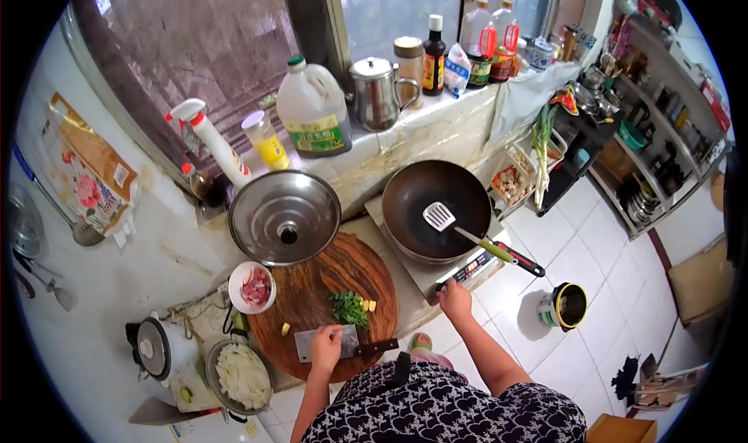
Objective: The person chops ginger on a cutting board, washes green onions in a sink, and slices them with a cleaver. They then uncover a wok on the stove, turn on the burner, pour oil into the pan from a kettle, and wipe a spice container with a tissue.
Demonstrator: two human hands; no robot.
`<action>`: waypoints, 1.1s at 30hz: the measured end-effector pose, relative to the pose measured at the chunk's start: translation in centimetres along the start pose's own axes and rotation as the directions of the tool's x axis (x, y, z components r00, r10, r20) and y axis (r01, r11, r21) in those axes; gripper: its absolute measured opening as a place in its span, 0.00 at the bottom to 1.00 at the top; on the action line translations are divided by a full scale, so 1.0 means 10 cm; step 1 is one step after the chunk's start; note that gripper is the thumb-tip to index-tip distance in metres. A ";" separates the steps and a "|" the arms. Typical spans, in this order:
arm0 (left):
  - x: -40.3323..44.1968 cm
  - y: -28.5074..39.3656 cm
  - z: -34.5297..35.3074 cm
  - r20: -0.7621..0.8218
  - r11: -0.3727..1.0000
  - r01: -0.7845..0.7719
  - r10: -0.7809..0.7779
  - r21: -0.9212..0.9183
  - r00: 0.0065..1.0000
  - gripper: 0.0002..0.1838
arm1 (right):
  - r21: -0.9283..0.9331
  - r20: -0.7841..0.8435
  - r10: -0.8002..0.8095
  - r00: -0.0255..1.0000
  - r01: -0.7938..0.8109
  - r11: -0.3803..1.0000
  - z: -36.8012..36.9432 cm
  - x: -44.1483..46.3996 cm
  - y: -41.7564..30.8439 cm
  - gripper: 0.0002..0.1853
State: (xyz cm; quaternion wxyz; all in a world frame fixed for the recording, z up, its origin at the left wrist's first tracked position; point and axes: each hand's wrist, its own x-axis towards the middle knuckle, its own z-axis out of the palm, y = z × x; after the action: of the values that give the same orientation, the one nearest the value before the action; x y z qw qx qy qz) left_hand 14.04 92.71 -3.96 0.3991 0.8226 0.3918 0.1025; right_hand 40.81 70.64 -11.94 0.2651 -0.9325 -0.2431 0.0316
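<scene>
The right hand (454,299) has its fingers bunched at the dark knob (441,286) on the front edge of the cooker (418,271); whether they grip it, I cannot tell. The knob looks small and hard, suited to a light fingertip hold. The left hand (326,343) is over the blade of the cleaver (308,348) on the round chopping board (323,264), its fingers drawn close; any grip is unclear. The cleaver should feel stiff and blade-heavy, perhaps slippery if wet; its dark handle (375,348) is the safer hold.
</scene>
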 end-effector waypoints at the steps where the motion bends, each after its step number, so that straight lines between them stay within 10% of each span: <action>1: 0.00 0.00 -0.01 -0.009 1.000 -0.017 0.017 -0.002 1.000 0.08 | -0.015 0.005 0.030 1.000 -0.030 0.999 0.01 0.01 -0.02 0.18; 21: 0.09 0.32 0.22 0.104 0.999 -0.025 0.023 0.020 0.994 0.09 | 0.034 0.038 0.064 0.997 -0.065 0.997 -0.35 0.05 -0.10 0.15; 27: 0.15 0.55 0.45 0.095 1.000 0.010 -0.010 -0.001 0.995 0.10 | -0.026 -0.584 -0.198 0.787 0.226 0.974 -1.50 0.46 -0.24 0.04; 33: 0.19 0.82 0.77 0.045 0.975 -0.209 0.213 -0.073 0.976 0.09 | -0.239 -0.302 -0.150 0.941 0.078 0.968 -1.62 0.73 0.23 0.18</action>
State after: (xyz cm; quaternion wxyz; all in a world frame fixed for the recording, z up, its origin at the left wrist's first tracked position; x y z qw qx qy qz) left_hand 23.61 86.57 -3.23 0.4240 0.8480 0.2876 0.1359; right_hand 51.25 64.62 1.33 0.1957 -0.9335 -0.2532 -0.1618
